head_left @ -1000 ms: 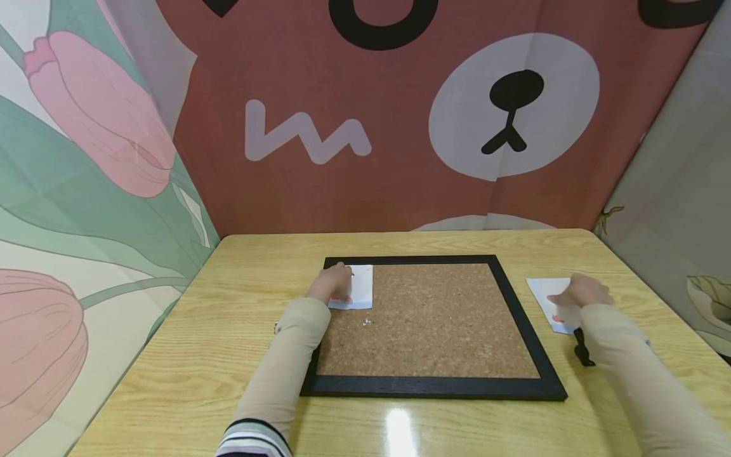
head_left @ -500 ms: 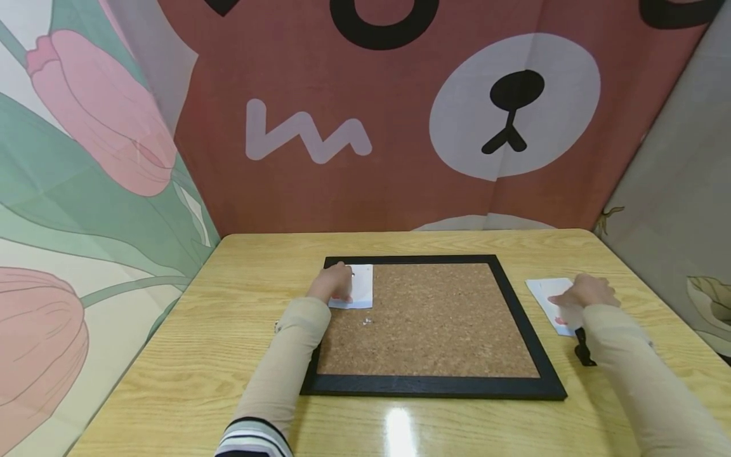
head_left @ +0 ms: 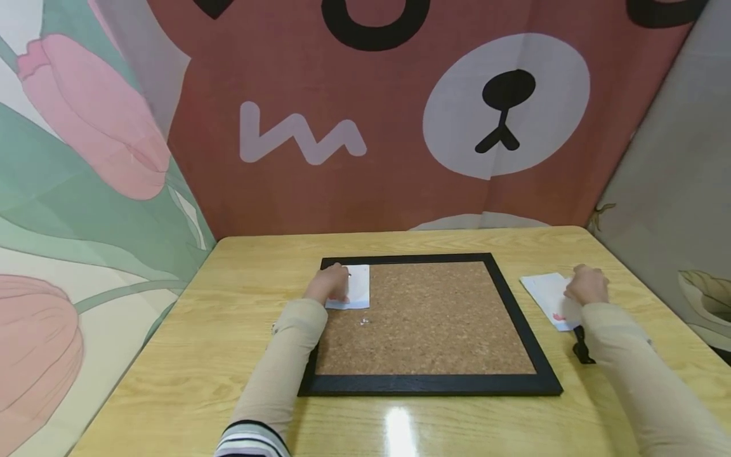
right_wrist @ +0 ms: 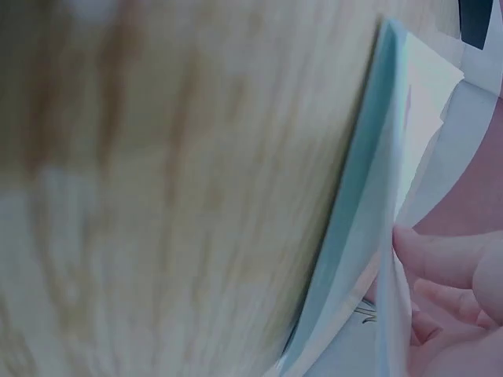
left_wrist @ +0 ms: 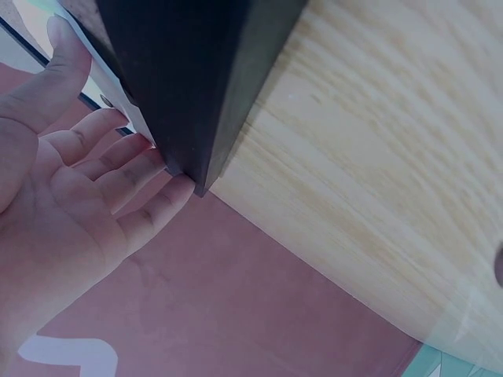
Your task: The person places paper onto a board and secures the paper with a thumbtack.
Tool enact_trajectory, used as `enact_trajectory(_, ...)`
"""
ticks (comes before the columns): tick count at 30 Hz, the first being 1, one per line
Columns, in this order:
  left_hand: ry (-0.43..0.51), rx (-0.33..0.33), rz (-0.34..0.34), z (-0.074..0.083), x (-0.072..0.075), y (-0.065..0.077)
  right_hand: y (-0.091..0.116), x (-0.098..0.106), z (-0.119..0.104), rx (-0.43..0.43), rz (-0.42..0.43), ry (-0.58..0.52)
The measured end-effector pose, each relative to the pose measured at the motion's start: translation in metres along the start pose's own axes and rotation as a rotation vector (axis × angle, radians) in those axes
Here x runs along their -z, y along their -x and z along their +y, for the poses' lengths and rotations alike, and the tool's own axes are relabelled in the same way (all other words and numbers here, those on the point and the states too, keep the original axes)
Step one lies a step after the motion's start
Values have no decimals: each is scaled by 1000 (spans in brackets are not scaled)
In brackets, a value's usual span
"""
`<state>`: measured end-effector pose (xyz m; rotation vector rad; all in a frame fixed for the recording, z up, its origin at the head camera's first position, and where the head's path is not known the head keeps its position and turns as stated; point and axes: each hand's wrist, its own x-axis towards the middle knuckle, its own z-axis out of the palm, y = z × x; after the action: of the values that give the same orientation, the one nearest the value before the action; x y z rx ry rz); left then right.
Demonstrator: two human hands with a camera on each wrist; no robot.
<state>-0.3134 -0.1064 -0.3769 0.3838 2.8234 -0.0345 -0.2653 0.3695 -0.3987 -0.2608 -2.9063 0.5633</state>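
Note:
In the head view my left hand (head_left: 328, 283) rests on a white sheet of paper (head_left: 358, 287) at the far left corner of a cork board (head_left: 428, 317). In the left wrist view its fingers are loosely bent, fingertips at the paper's edge and the black frame (left_wrist: 181, 71). A small round dark-rimmed spot (left_wrist: 105, 100) shows on that sheet. To the right of the board, my right hand (head_left: 588, 284) is at a stack of white papers (head_left: 545, 293) with a pinkish-red print. The right wrist view shows thumb and fingers pinching the edge of a lifted sheet (right_wrist: 393, 314).
Small clear, shiny bits (head_left: 365, 322) lie on the cork. A black object (head_left: 582, 349) lies near the right forearm, below the stack. The wooden table (head_left: 217, 355) meets a printed cloth backdrop (head_left: 320, 197) at the back.
The right hand has shifted slightly back and to the right over the papers, exposing more of them. The left hand stays on its sheet. The head view has turned slightly.

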Motion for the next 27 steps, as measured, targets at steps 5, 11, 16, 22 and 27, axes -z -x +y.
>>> enact_trajectory(5,-10,8,-1,-2,1,1,-1,0,-1,47,96,-40)
enact_trajectory(11,-5,-2,-4,-1,2,1,0,4,-1,58,124,-81)
enact_trajectory(16,-11,3,-6,0,3,0,-1,7,1,86,135,-113)
enact_trajectory(22,-11,0,-6,1,1,-3,-1,11,4,66,105,-138)
enact_trajectory(27,-35,-10,5,0,0,-5,-2,14,4,51,71,-150)
